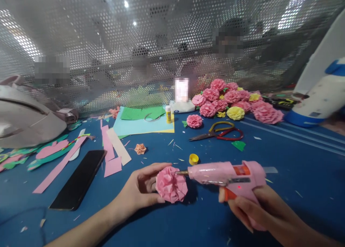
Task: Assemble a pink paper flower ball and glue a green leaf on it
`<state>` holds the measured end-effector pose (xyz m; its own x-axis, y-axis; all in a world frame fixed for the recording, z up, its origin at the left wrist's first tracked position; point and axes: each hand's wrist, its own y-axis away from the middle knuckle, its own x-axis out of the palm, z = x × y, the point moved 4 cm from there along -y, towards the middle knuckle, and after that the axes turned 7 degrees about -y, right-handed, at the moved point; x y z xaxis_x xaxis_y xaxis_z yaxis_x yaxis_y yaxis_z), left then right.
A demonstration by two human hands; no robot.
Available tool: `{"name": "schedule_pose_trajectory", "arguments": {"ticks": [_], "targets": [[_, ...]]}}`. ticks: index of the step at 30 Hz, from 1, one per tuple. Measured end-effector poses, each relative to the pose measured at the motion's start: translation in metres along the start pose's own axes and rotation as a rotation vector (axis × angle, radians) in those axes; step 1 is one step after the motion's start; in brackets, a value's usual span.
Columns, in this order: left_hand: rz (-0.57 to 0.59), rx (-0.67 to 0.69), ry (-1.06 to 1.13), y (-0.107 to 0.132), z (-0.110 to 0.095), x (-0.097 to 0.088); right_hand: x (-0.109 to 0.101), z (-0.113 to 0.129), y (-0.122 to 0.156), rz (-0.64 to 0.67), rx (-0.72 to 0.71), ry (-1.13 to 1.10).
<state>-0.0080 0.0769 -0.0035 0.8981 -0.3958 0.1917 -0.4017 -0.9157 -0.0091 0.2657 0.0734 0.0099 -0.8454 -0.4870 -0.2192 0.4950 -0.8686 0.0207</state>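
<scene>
My left hand [140, 189] is closed around a pink folded paper flower [171, 184], held just above the blue table [291, 168]. My right hand [250, 207] grips the handle of a pink hot glue gun [226, 173], one finger on the orange trigger. The gun's metal nozzle touches the flower's right side. A small red light shows on the gun's body.
A black phone [78, 184] lies at the left beside pink paper strips [113, 153]. Scissors [218, 132], a yellow cap [193, 158], a small glue bottle [168, 114] and coloured paper sheets [142, 123] lie farther back. A heap of pink and yellow paper flowers [234, 101] is at the back right.
</scene>
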Motion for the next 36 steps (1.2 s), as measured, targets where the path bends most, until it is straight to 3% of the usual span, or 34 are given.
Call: {"name": "schedule_pose_trajectory", "arguments": {"ticks": [11, 15, 18, 22, 28, 36], "targets": [[-0.105, 0.168, -0.14, -0.002, -0.01, -0.001, 0.003, 0.004, 0.002, 0.007, -0.025, -0.113], [-0.145, 0.231, -0.274, 0.0, -0.016, 0.0, -0.001, -0.007, 0.006, -0.001, -0.01, -0.028], [-0.137, 0.235, -0.307, 0.001, -0.015, 0.0, -0.003, -0.014, 0.009, -0.054, -0.05, 0.08], [-0.121, 0.222, -0.305, 0.002, -0.012, -0.001, -0.007, -0.005, 0.009, -0.238, -0.089, 0.205], [-0.113, 0.212, -0.262, 0.001, -0.01, -0.002, -0.008, 0.013, 0.006, -0.187, -0.156, 0.381], [-0.108, 0.193, -0.22, 0.002, -0.008, -0.002, -0.009, -0.003, 0.007, -0.257, -0.272, 0.332]]}}
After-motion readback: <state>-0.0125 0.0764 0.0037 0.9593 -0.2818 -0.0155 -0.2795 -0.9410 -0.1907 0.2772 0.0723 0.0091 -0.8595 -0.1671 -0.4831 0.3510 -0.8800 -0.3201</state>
